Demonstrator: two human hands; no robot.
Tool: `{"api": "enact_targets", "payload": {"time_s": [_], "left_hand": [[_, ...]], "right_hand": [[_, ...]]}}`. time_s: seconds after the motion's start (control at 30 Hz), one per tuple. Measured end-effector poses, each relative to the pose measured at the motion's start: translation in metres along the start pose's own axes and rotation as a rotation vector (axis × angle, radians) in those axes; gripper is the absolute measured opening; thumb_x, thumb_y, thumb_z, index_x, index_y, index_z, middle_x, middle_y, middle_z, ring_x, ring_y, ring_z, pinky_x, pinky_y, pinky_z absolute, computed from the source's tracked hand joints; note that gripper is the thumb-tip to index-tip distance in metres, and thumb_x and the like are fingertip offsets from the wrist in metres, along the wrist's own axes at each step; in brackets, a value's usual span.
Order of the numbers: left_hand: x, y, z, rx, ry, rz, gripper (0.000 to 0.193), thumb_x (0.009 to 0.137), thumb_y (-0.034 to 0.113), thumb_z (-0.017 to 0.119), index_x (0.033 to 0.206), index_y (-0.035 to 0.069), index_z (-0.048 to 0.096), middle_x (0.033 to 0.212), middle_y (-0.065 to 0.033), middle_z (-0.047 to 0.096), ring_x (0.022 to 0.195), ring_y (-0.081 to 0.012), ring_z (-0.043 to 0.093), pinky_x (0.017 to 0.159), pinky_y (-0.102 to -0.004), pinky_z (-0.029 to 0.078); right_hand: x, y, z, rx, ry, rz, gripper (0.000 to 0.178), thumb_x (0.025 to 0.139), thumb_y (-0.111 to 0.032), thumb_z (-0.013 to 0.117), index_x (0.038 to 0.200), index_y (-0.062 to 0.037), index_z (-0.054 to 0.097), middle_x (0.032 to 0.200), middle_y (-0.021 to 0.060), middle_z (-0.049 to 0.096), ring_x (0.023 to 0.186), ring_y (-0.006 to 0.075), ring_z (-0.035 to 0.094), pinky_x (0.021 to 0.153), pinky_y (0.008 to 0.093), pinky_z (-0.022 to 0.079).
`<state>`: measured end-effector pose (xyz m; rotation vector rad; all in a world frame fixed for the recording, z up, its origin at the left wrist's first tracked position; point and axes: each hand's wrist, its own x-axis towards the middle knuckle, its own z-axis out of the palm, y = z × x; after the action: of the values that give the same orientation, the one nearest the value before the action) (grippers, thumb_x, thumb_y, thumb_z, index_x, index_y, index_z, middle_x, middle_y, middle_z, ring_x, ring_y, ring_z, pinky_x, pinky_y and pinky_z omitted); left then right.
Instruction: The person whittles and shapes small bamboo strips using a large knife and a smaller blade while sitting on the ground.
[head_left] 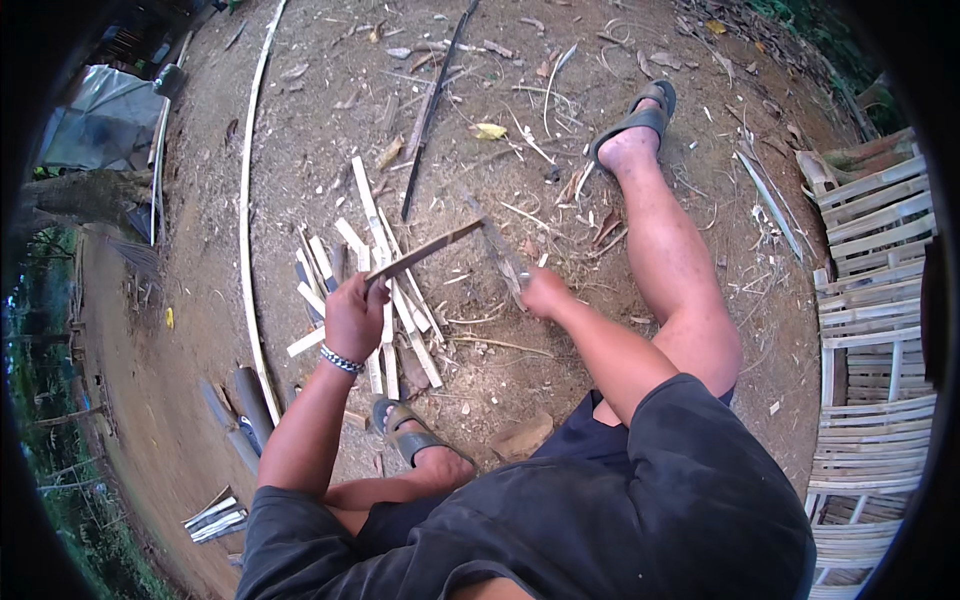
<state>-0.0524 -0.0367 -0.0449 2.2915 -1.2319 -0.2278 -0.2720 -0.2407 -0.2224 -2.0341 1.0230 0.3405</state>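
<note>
My left hand (354, 318), with a braided bracelet at its wrist, is closed round one end of a bamboo strip (428, 251). The strip slants up and to the right. My right hand (545, 293) is closed on a long knife (503, 258), its grey blade smeared by motion. The blade crosses the strip's far end or passes close by it; which one I cannot tell. Below and beside my left hand lies a loose pile of pale split bamboo strips (412, 318) on the ground.
My sandalled feet (640, 125) rest on bare earth strewn with shavings and dry leaves. A long pale pole (246, 200) runs along the left, a dark strip (432, 120) lies ahead. Dark bamboo pieces (255, 405) lie at lower left. A slatted bamboo structure (872, 320) stands right.
</note>
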Motion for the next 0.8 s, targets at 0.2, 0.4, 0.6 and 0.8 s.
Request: {"api": "enact_targets", "payload": {"time_s": [0.2,0.4,0.6,0.8], "left_hand": [[0.012,-0.007,-0.006,-0.059,-0.064,-0.119,0.018,0.101,0.016,0.06,0.095,0.001,0.068,0.075,-0.0105,0.073,0.072,-0.0217,0.073,0.066,-0.0357,0.054],[0.004,-0.006,-0.012,0.152,-0.077,0.163,0.012,0.096,0.01,0.062,0.102,0.001,0.068,0.088,-0.0171,0.071,0.079,-0.0365,0.069,0.07,-0.0418,0.055],[-0.01,-0.004,-0.01,0.185,-0.118,0.243,0.014,0.094,0.012,0.066,0.105,0.005,0.07,0.093,-0.0181,0.071,0.082,-0.0379,0.069,0.073,-0.0437,0.056],[-0.007,-0.016,-0.001,0.146,-0.09,0.282,0.015,0.093,0.01,0.066,0.106,0.004,0.069,0.092,-0.0166,0.072,0.08,-0.0361,0.07,0.072,-0.0426,0.057]], "right_hand": [[0.015,0.018,-0.012,0.028,-0.059,0.018,0.026,0.081,-0.021,0.067,0.096,-0.0001,0.07,0.093,0.0241,0.072,0.086,0.0377,0.07,0.08,0.0442,0.055],[-0.035,-0.064,-0.044,0.128,-0.143,0.028,0.039,0.088,-0.016,0.062,0.126,-0.007,0.064,0.115,0.0197,0.07,0.105,0.0349,0.069,0.089,0.0452,0.055],[-0.025,-0.024,-0.019,0.086,-0.151,0.003,0.045,0.089,-0.015,0.062,0.134,-0.009,0.061,0.118,0.0195,0.069,0.107,0.0369,0.068,0.092,0.0453,0.054],[-0.016,-0.02,-0.009,0.176,-0.135,0.048,0.03,0.086,-0.015,0.063,0.115,-0.004,0.066,0.103,0.0234,0.071,0.095,0.0376,0.07,0.087,0.0453,0.055]]}}
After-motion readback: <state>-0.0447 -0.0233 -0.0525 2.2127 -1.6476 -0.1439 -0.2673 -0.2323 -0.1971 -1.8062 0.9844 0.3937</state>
